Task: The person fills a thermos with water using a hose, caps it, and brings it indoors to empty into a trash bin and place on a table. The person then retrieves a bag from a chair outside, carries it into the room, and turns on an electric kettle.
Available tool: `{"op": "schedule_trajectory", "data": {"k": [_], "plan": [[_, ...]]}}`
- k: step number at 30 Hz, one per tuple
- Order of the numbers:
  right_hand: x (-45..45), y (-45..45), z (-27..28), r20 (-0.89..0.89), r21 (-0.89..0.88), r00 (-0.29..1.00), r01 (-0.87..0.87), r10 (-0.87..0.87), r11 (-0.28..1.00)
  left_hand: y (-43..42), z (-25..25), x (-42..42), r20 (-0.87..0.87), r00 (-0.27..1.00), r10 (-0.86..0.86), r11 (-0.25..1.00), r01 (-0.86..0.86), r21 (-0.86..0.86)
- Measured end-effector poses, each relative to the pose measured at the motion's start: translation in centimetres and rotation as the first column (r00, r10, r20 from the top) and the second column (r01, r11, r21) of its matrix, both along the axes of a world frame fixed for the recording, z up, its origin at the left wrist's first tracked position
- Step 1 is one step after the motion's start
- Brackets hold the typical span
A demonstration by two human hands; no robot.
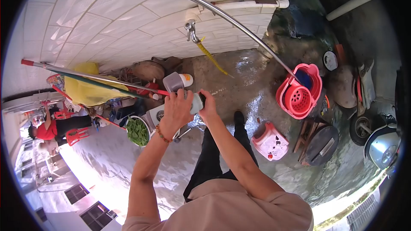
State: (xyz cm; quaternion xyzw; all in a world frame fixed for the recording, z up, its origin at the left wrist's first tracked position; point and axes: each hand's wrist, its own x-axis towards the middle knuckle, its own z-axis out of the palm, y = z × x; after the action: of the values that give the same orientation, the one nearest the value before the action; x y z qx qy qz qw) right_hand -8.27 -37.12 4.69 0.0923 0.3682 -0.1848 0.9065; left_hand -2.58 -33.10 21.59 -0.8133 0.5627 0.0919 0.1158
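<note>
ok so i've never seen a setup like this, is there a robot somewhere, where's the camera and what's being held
There's no robot here, just a person's bare hands. The single picture comes from a camera worn on their head, looking forward and down; the wide lens bends straight things.

The left hand, below which sits a beaded bracelet, and the right hand hold a pale, jar-like container; its contents can't be made out.

On the concrete floor stand a pink mop bucket and a pink stool. A yellow hose hangs from a wall tap, and green leaves fill a bowl at left.
</note>
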Motion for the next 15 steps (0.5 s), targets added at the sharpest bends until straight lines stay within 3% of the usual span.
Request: {"op": "schedule_trajectory", "data": {"k": [2,7,9,10,11,12,15], "plan": [[0.0,0.5,-0.1,-0.033,0.077,0.999,-0.004,0.006,0.997,0.7,-0.4,-0.2,-0.008,0.999,0.042,0.999,-0.042,-0.013],[-1.3,1.3,-0.9,-0.056,0.079,0.994,-0.085,0.089,0.993,4.4,-2.2,-0.7,-0.1,0.97,0.223,0.974,-0.227,-0.025],[-2.8,0.5,-0.8,0.041,0.004,0.986,-0.16,0.16,0.987,6.7,-3.1,-1.6,-0.295,0.885,0.36,0.891,-0.42,-0.173],[-3.3,-0.3,0.1,0.03,0.004,0.988,-0.154,0.154,0.988,7.9,-3.6,-2.1,-0.295,0.878,0.376,0.88,-0.438,-0.181],[-3.8,-1.2,1.0,0.019,0.0,0.988,-0.151,0.151,0.989,9.0,-4.0,-2.8,-0.42,0.82,0.389,0.805,-0.525,-0.278],[-4.2,-2.0,1.8,-0.029,-0.037,0.993,-0.116,0.115,0.993,10.3,-4.3,-3.7,-0.539,0.753,0.378,0.709,-0.61,-0.354],[-4.9,-4.0,6.7,-0.074,-0.222,0.997,-0.042,0.026,0.974,13.5,-4.9,-5.9,-0.622,0.727,0.291,0.556,-0.658,-0.508]]}}
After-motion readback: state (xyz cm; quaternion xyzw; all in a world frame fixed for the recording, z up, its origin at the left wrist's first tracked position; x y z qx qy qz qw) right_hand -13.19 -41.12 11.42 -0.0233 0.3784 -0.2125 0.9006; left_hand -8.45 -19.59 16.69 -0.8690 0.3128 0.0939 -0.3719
